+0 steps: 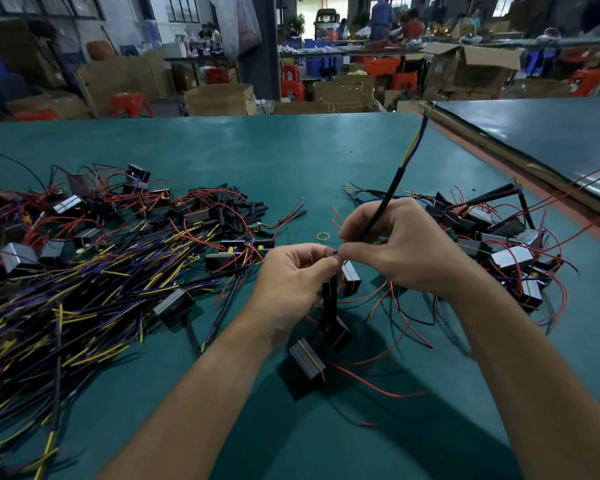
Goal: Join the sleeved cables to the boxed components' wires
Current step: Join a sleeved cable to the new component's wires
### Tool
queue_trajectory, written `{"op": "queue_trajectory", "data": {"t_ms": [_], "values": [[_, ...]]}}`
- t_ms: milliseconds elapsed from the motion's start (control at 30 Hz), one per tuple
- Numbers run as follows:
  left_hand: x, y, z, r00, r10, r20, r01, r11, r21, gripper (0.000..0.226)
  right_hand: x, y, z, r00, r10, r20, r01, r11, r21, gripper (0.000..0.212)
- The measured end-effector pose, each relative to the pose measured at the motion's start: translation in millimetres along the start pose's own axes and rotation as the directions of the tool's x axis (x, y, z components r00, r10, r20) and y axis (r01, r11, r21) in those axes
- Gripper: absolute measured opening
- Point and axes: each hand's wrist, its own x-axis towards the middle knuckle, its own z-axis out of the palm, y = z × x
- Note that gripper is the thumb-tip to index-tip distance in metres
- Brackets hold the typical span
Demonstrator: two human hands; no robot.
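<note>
Head view. The sleeved cable [394, 188] is held above the middle of the green desk [222, 150]; its long axis runs obliquely, up and away to the right from the right hand [399, 251]; its free end, where yellow and blue cores are bared, is pointed towards the far desk edge. The right-hand fingers [355, 224] are curled round the cable's near end; the left hand [291, 282] is closed in a pinch on thin wire ends that meet the right fingertips. Two black sleeves [329, 299] are seen hanging upright beneath the left hand, down to a boxed component [338, 332]; whether it rests on the desk cannot be told. A second banded box [307, 363] lies just nearer. A heap of cables [66, 306] is spread at left; a pile of wired boxes [499, 244] at right; a yellow rubber band [323, 236] lies beyond the hands.
</note>
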Motion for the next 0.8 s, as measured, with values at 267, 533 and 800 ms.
{"op": "queue_trajectory", "data": {"t_ms": [267, 533, 800], "values": [[0.7, -1.8, -6.8, 0.992, -0.1, 0.082, 0.101, 0.995, -0.019, 0.018, -0.1, -0.5, 0.4, 1.0, -0.009, 0.017, 0.009, 1.0, 0.022, 0.012], [2.3, -1.3, -6.1, 0.985, -0.127, 0.12, 0.132, 0.991, -0.032, 0.014, 1.0, 0.2, -0.4, 0.999, -0.022, 0.042, 0.021, 1.0, 0.008, 0.012], [1.9, 0.0, -9.9, 0.968, -0.194, 0.159, 0.197, 0.98, -0.001, 0.018, 0.7, 0.3, 0.2, 0.997, -0.049, 0.057, 0.05, 0.999, -0.003, 0.013]]}}
